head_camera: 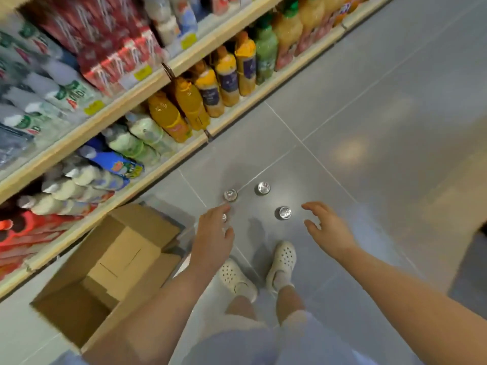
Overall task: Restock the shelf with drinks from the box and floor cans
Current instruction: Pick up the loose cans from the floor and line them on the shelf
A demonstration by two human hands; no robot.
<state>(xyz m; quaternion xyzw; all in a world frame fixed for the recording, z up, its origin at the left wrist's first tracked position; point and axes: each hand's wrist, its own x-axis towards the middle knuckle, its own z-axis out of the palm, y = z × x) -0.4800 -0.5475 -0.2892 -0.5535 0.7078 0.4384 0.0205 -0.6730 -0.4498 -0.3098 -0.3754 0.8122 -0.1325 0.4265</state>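
Observation:
Several silver-topped cans stand upright on the grey tiled floor: one [230, 194] near the shelf, one [263, 188] farther out, one [284, 213] closest to my feet. A fourth can top [224, 217] peeks out under my left hand [213, 238], whose fingers are spread above it. My right hand [328, 226] hovers open just right of the near can, holding nothing. An open cardboard box [79, 306] sits on the floor at the lower left; its inside shows only cardboard. The wooden shelf [181, 151] runs along the left.
The shelf rows hold orange juice bottles [189, 104], green bottles [266, 54], pale bottles, red packs and water bottles. My feet in white clogs [282, 262] stand right behind the cans. Grey floor tiles [369, 114] stretch to the right.

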